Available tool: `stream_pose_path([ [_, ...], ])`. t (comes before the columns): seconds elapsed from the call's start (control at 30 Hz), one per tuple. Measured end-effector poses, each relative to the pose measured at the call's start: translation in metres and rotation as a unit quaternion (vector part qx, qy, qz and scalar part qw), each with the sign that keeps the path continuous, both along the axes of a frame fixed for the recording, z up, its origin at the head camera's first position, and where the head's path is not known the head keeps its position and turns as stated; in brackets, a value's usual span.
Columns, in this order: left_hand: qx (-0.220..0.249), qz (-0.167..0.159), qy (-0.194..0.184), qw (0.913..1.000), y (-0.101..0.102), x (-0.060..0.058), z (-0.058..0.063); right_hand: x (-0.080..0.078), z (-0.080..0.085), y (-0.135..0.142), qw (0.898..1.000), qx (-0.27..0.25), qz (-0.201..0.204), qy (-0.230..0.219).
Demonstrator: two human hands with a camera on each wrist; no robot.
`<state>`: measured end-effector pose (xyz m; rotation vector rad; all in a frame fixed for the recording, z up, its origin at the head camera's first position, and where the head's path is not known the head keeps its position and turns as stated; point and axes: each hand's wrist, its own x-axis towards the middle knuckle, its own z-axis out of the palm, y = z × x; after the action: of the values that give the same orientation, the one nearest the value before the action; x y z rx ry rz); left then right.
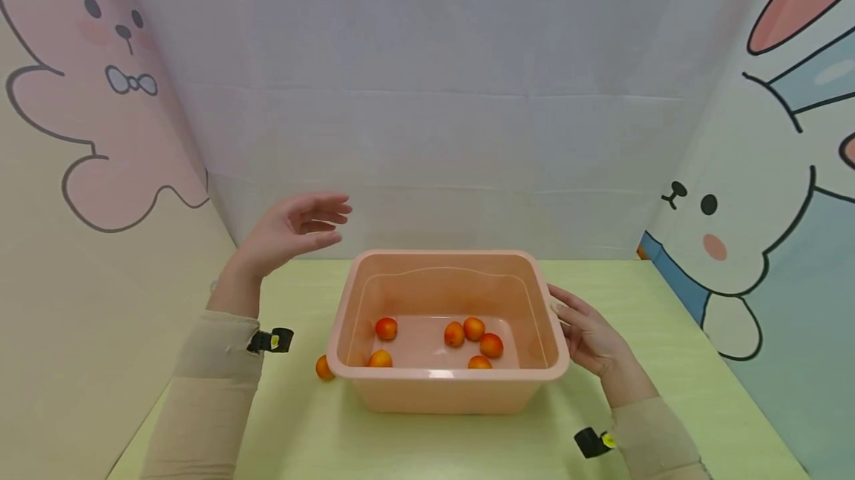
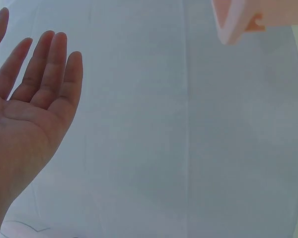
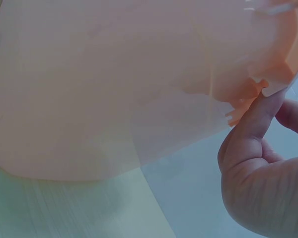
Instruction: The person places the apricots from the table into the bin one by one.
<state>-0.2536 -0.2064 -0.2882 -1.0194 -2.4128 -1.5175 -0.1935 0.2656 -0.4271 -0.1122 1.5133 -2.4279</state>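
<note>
A peach-coloured plastic tub (image 1: 441, 395) stands on the table with several small round orange fruits (image 1: 473, 329) inside. One more orange fruit (image 1: 323, 368) lies on the table against its left side, partly hidden by the rim. My left hand (image 1: 294, 231) is raised in the air beyond the tub's back left corner, fingers spread loosely and palm bare in the left wrist view. At the tub's right side, my right hand (image 1: 588, 335) touches the outside just under the rim with its fingertips. The right wrist view shows those fingers (image 3: 260, 116) beneath the rim's edge.
The pale green table (image 1: 668, 361) runs back to a white cloth wall (image 1: 441, 109). Printed side panels show a pink animal (image 1: 127, 146) on the left and a white rabbit (image 1: 748, 242) on the right. Black straps (image 1: 270, 340) sit on both sleeves.
</note>
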Motion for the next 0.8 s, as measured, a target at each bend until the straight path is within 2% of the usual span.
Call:
stream_pose_path([
  [0.17, -0.013, 0.027, -0.007, 0.9995, -0.013, 0.000, -0.019, 0.001, -0.001, 0.002, 1.000, -0.014, 0.012, 0.015],
  [0.5, 0.013, 0.039, -0.047, 0.9980, -0.033, -0.002, -0.066, 0.001, -0.001, 0.000, 1.000, 0.004, -0.004, -0.001],
  [0.8, 0.016, 0.059, -0.064, 0.9960, -0.053, 0.006, -0.107, 0.001, 0.000, 0.001, 1.000, 0.001, 0.007, 0.003],
])
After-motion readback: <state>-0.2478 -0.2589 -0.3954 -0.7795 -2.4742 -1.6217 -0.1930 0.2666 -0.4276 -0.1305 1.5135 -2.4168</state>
